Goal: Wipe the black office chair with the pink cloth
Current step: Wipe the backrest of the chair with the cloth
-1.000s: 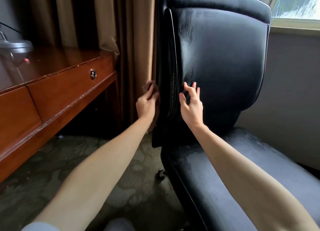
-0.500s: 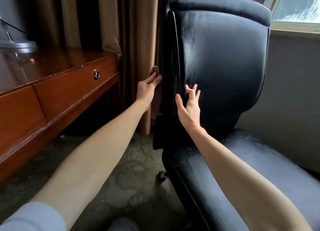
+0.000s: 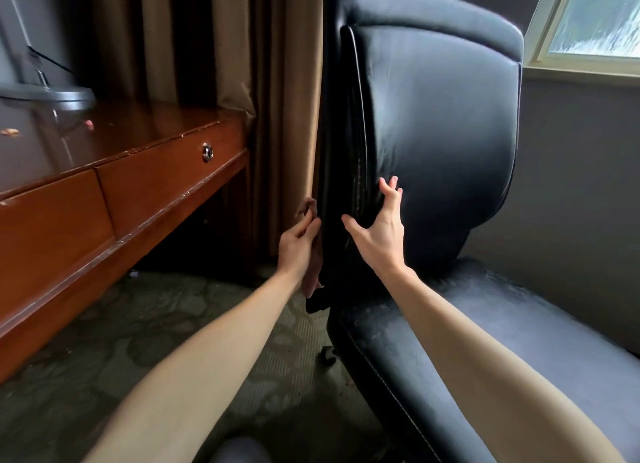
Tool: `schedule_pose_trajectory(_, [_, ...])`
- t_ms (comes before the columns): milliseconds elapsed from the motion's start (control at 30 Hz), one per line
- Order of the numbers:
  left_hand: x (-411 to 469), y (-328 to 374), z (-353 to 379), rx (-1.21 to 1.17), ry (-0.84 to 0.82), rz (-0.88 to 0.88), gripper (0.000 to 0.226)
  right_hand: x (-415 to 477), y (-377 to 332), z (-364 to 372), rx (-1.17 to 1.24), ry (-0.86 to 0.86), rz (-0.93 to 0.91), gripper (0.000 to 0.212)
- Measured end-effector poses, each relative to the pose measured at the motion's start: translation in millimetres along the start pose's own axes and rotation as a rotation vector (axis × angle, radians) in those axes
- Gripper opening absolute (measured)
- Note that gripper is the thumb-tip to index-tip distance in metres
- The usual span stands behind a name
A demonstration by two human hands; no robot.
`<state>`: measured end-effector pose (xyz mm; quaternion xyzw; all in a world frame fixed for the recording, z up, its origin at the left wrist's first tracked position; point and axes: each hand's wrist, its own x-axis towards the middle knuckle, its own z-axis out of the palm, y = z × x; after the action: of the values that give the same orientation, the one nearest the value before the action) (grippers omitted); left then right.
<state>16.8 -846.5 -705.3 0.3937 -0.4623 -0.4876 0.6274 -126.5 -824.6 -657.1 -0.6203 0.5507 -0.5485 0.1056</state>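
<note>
Brown curtains [image 3: 277, 81] hang just beyond the left hand [image 3: 298, 244], closing the narrow gap beside the black office chair [image 3: 443, 143].

That hand grips the pink cloth [image 3: 308, 208], fingers curled round it. 1 bunch of cloth shows above the knuckles and a tail hangs below the wrist. The cloth sits against the outer side edge of the chair back, so this looks like a pass along the side panel, a strip easily missed.

Just to the right of it, the right hand [image 3: 377, 235] holds nothing. Its fingers are spread wide and the thumb is set apart, with the fingertips on the front padding. My guess is that it braces the backrest so the chair neither swivels nor rolls under the rubbing. A caster [image 3: 329, 353] shows below both hands.

Under the right forearm, the seat [image 3: 485, 341] looks dull and streaked, perhaps damp or dusty, while the padding above the right hand shines. A polished wooden desk [image 3: 138, 171] with 2 drawer fronts stands well to the left of the left hand. Patterned carpet [image 3: 173, 324] lies beneath the arms, and a window [image 3: 588, 19] sits high up, beyond the right hand.
</note>
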Motion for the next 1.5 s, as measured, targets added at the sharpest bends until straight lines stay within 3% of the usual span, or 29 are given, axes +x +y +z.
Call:
schedule_pose_trajectory(300, [55,144,51,-0.101,-0.014,0.237,0.044,27,-26,-16,-0.076,0.069,-0.115,0.081])
schedule_pose_trajectory(567, [77,209,69,-0.225,0.021,0.222,0.032,78,-65,-25,-0.165,-0.009,-0.086,0.107])
schedule_pose_trajectory(733, [91,196,64,-0.296,-0.043,0.170,0.024,81,-66,-17,-0.174,-0.017,-0.068,0.100])
schedule_pose_trajectory(933, [100,194,58,-0.346,-0.138,0.100,0.030,84,-65,-15,-0.171,0.034,-0.071,0.098])
schedule_pose_trajectory(1133, [98,178,52,-0.374,-0.127,0.105,0.030,83,-63,-11,-0.176,0.049,-0.078,0.097])
schedule_pose_trajectory(1500, [54,56,13,-0.379,-0.200,-0.085,0.050,79,-60,-8,-0.153,0.058,-0.090,0.094])
